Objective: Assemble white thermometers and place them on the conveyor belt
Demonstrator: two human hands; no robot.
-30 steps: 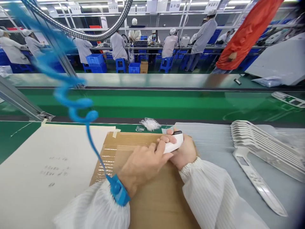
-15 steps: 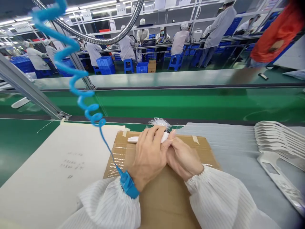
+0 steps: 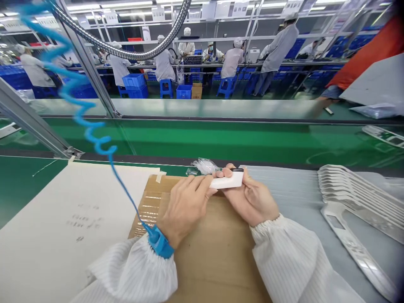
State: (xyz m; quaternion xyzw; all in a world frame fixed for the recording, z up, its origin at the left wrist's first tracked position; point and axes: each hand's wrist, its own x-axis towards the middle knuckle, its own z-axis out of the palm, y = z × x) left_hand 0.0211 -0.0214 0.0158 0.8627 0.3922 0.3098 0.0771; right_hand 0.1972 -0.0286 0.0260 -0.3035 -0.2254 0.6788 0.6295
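A white piece with a black end [image 3: 227, 180] is held between my two hands above a brown cardboard sheet [image 3: 217, 248]. My left hand [image 3: 186, 202] grips its left end with fingertips and thumb, and a blue wrist strap [image 3: 160, 243] circles that wrist. Around the right end, near the black part, the fingers of my right hand [image 3: 252, 198] are closed. Just behind the piece lies crumpled clear plastic [image 3: 205, 166].
White plastic frames [image 3: 353, 185] lie stacked at the right, with one frame [image 3: 356, 248] in front. A coiled blue cord [image 3: 83, 113] hangs at the left over a white sheet [image 3: 47, 235]. A green conveyor [image 3: 221, 139] runs behind; people work beyond.
My hands have drawn apart slightly, and more of the white piece's right part shows, its black end now to the right. The view has shifted a little to the right.
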